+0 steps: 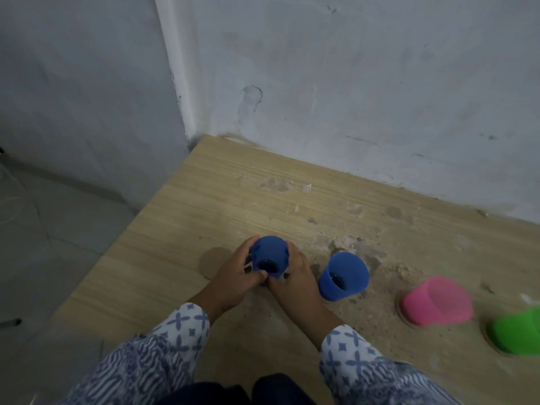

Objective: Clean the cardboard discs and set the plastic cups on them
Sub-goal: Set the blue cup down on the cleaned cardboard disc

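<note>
Two-handed grip, left hand [233, 277] and right hand [293, 276], around a blue cup [270, 251]; cardboard disc [211, 263] beside

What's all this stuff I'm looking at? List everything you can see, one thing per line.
held cup: one, blue, gripped between both hands
standing cup: one, blue, on the table just right of the hands
pink cup: one, pink, further right, on a disc
green cup: one, green, at the right edge, on a disc
bare disc: one, brown cardboard, left of the hands
pink cup's disc: one, brown, rim showing
green cup's disc: one, brown, rim showing
table: one, light wood, gritty, against the wall
wall: scuffed, whitish, behind
floor: grey, left
sleeves: two, blue-and-white patterned
left hand: grips held cup
right hand: grips held cup
</note>
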The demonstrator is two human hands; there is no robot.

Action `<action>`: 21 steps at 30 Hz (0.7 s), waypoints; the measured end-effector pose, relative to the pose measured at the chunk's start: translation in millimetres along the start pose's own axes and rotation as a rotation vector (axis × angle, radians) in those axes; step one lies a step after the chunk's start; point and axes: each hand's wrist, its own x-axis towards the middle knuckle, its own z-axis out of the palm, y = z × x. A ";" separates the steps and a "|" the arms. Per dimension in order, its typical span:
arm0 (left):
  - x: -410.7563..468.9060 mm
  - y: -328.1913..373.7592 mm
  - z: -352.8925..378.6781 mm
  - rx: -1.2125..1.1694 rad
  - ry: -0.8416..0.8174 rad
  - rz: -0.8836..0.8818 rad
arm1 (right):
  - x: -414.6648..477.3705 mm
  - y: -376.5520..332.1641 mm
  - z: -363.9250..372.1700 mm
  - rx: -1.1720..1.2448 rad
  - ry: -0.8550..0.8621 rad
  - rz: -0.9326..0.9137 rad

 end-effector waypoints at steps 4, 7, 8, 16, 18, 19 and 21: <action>2.0 -2.4 -1.2 -0.026 -0.010 0.002 | -0.1 1.4 0.8 0.031 0.007 0.005; 4.8 -2.1 -6.4 -0.001 -0.036 0.020 | 1.7 1.6 2.7 0.038 0.035 -0.005; 6.0 -3.0 -8.6 0.010 -0.048 0.028 | 2.3 1.2 3.6 0.045 0.045 0.002; 9.7 -4.5 -19.0 0.018 -0.150 0.104 | -0.9 -0.1 20.7 0.064 0.140 0.093; 11.5 -3.5 -21.0 0.022 -0.172 0.112 | -2.6 -3.3 20.9 0.088 0.186 0.093; 12.1 -3.1 -22.1 0.024 -0.193 0.117 | -4.7 -4.8 21.1 0.086 0.210 0.096; 11.6 -1.7 -22.2 0.016 -0.230 0.128 | -11.7 -6.7 20.6 0.089 0.239 0.103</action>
